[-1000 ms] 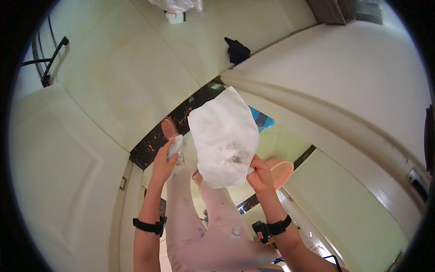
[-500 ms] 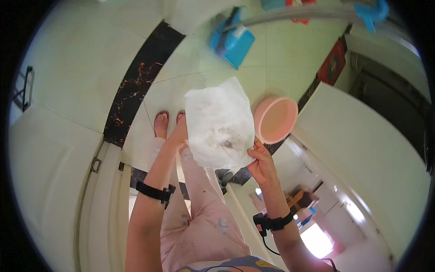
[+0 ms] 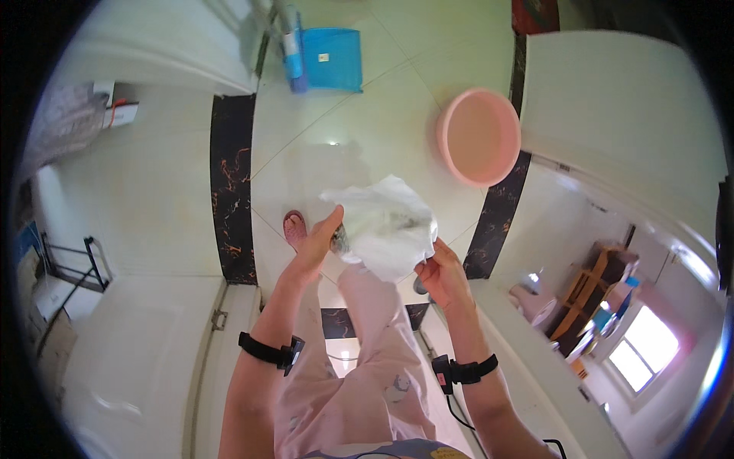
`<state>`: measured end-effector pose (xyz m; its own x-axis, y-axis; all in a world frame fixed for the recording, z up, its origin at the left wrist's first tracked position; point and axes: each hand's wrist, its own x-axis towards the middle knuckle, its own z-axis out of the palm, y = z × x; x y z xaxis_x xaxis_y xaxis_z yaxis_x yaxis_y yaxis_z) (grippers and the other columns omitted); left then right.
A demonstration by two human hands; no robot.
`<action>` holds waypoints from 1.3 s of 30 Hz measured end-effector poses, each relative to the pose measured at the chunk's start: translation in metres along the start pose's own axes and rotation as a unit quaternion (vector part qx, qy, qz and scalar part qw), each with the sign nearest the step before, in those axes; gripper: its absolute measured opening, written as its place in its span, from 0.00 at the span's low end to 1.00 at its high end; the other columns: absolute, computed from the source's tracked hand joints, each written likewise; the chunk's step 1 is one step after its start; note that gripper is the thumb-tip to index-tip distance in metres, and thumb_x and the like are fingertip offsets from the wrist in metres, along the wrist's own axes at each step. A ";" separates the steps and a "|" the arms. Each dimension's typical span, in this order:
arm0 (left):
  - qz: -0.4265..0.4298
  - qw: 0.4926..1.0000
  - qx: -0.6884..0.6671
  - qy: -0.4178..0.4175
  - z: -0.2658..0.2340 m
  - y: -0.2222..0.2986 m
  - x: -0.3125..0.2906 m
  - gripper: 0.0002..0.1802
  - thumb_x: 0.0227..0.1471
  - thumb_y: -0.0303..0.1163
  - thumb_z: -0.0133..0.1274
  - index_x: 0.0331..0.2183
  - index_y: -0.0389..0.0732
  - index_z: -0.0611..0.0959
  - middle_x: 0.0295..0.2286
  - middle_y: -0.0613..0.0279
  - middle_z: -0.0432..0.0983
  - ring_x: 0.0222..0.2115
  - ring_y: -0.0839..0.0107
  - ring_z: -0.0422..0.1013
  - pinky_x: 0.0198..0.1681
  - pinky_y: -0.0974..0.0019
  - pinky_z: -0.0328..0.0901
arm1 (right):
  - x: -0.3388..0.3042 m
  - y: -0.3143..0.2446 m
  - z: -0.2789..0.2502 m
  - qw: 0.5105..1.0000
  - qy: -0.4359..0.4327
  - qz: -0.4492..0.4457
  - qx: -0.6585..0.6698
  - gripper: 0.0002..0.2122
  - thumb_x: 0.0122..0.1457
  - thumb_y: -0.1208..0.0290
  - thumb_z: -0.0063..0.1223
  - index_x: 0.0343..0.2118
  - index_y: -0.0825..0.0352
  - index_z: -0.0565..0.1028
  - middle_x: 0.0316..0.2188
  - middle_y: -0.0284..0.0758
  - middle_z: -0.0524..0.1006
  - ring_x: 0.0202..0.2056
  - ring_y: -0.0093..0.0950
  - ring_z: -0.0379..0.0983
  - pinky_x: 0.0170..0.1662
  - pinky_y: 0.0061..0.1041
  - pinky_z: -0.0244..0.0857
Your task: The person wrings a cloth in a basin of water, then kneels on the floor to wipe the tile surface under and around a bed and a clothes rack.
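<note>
A white cloth point(image 3: 386, 222) is held up in front of the legs point(image 3: 390, 329), above the pale tiled floor point(image 3: 390, 122). A dark smudge point(image 3: 409, 222) is seen on it, right of its middle. Its lower right edge is pinched by the right hand point(image 3: 445, 277), with the grip pressed together there. By the left hand point(image 3: 315, 243), a small dirty wad point(image 3: 339, 239) is held at the cloth's left side. The left grip is closed on this wad, but whether it is part of the cloth cannot be told. A black band point(image 3: 264, 350) is worn on the left arm, and another point(image 3: 466, 372) on the right. Farther off on the floor, a round pink basin point(image 3: 479, 177) is seen to the right, and a blue dustpan point(image 3: 331, 61) to the left.
</note>
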<state>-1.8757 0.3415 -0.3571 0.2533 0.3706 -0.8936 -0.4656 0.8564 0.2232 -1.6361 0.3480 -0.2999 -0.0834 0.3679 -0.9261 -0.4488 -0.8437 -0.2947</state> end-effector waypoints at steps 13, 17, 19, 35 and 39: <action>0.242 0.926 0.287 0.045 0.191 0.107 0.186 0.24 0.56 0.43 0.42 0.50 0.40 0.72 0.47 0.60 0.68 0.46 0.71 0.64 0.50 0.71 0.56 | 0.069 -0.161 -0.089 0.958 -0.091 -0.140 0.233 0.18 0.52 0.73 0.36 0.46 0.71 0.68 0.45 0.35 0.72 0.49 0.29 0.65 0.54 0.30 0.54; 0.332 0.827 0.453 0.023 0.273 0.116 0.187 0.16 0.49 0.31 0.52 0.41 0.36 0.78 0.38 0.60 0.74 0.38 0.73 0.68 0.45 0.70 0.61 | 0.076 -0.213 -0.114 0.958 -0.049 -0.146 0.243 0.19 0.52 0.73 0.36 0.47 0.71 0.67 0.46 0.35 0.71 0.50 0.29 0.64 0.55 0.30 0.53; 0.271 0.851 0.447 -0.049 0.326 0.120 0.161 0.11 0.45 0.28 0.55 0.34 0.37 0.80 0.32 0.64 0.76 0.33 0.75 0.68 0.40 0.71 0.62 | 0.079 -0.235 -0.123 0.956 -0.045 -0.148 0.251 0.19 0.51 0.73 0.36 0.47 0.71 0.66 0.47 0.36 0.70 0.50 0.29 0.64 0.55 0.30 0.53; 0.219 0.850 0.478 -0.035 0.360 0.222 0.237 0.07 0.42 0.26 0.58 0.28 0.36 0.81 0.25 0.66 0.75 0.26 0.80 0.68 0.34 0.76 0.63 | 0.145 -0.314 -0.085 0.911 -0.004 -0.161 0.380 0.20 0.51 0.69 0.38 0.48 0.71 0.66 0.47 0.38 0.70 0.51 0.33 0.63 0.56 0.33 0.53; 0.172 0.906 0.381 0.066 0.318 0.313 0.278 0.08 0.46 0.28 0.56 0.30 0.36 0.82 0.28 0.69 0.75 0.29 0.82 0.67 0.36 0.77 0.62 | 0.173 -0.318 -0.076 0.917 0.024 -0.173 0.358 0.21 0.50 0.71 0.38 0.48 0.72 0.66 0.48 0.39 0.69 0.52 0.34 0.62 0.56 0.35 0.53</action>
<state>-1.6814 0.8271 -0.4115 0.0780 0.6598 -0.7474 0.2358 0.7162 0.6569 -1.4397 0.6502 -0.3845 0.2060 0.5332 -0.8205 -0.9119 -0.1995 -0.3586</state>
